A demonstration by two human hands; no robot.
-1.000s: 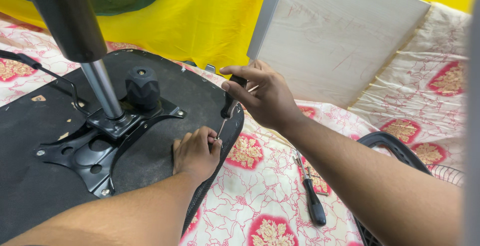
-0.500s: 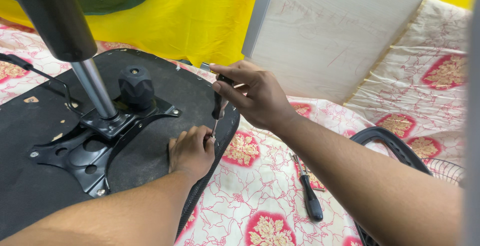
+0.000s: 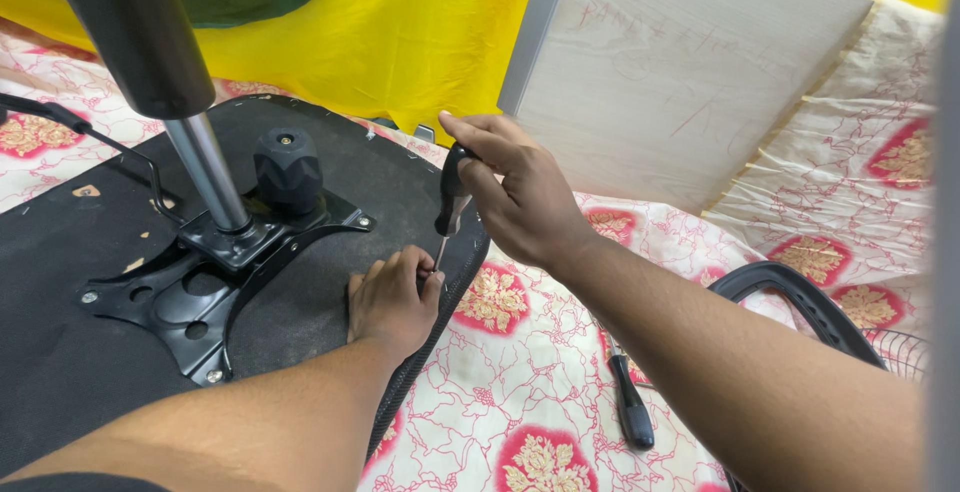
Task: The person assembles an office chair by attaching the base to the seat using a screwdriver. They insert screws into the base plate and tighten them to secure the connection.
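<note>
Currently, screwdriver (image 3: 450, 202): upright at the near edge of the chair seat underside (image 3: 60, 352), tip down by the rim.
Handling: judged light, rigid; slim shaft, so grip the dark handle.
Right hand (image 3: 520, 202): wrapped around the handle.
Left hand (image 3: 392, 302): flat on the seat, fingertips pinched at the tip.
Beyond seat: second screwdriver (image 3: 630, 407) on the floral cloth (image 3: 520, 422).

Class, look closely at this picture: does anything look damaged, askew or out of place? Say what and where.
The black seat underside has small tan scuffs near its left edge, where the covering looks torn. A spare black-handled tool lies loose on the floral cloth, partly under the right forearm. Nothing else stands out.
</note>
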